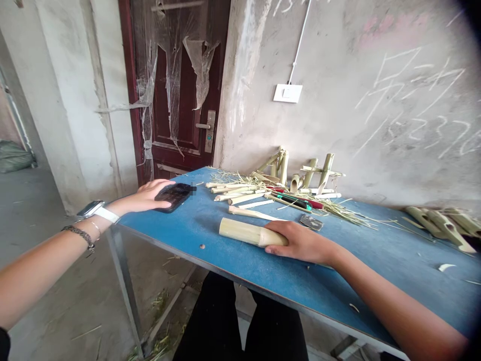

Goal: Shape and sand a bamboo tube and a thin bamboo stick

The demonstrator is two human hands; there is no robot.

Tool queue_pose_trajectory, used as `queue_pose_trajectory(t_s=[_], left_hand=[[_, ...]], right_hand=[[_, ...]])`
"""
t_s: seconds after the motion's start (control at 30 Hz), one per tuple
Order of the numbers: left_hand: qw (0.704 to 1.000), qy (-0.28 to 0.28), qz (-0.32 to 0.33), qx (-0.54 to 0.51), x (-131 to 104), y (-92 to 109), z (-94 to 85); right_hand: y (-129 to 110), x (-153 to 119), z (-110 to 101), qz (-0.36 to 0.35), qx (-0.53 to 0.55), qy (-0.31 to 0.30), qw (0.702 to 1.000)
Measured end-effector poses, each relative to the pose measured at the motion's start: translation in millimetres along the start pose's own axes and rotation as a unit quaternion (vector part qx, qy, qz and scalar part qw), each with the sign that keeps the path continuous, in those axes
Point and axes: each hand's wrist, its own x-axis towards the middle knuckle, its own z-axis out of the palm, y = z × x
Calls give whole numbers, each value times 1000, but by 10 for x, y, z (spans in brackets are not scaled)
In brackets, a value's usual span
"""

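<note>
— Nearest, right forearm [387, 296] over the front edge. Beyond?
— Right hand [302, 241] closed around one end of the bamboo tube [240, 232], lying lengthwise on the surface [195, 233], probably against rolling.
— And leftward?
— Left hand [150, 195] on the phone [178, 197]; can't tell whether gripping.
— Room for sliding?
— Some, toward the phone; close behind, slender sticks [240, 192].
</note>
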Motion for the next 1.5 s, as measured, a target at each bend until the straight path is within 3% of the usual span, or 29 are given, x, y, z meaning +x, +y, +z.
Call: queue_pose_trajectory(t_s=[0.57, 0.7, 0.8, 1.1, 1.27, 1.37, 1.5], left_hand=[[999, -8, -7, -33, -3, 10, -4], [987, 92, -14, -131, -31, -4, -47], [977, 155, 12, -143, -60, 3, -85], [988, 127, 41, -76, -59, 3, -74], [994, 94, -22, -51, 26, -100, 5], [990, 129, -44, -39, 50, -149, 46], [985, 163, 7, -55, 5, -118, 9]], right_hand=[[9, 4, 0, -4, -2, 0, 1000], [3, -2, -5, -4, 3, -1, 1000], [-1, -2, -8, -5, 4, -2, 1000], [19, 1, 2, -8, 7, 0, 1000], [20, 0, 4, -6, 3, -1, 1000], [21, 0, 7, -7, 3, 1, 1000], [15, -2, 6, -9, 6, 0, 1000]])
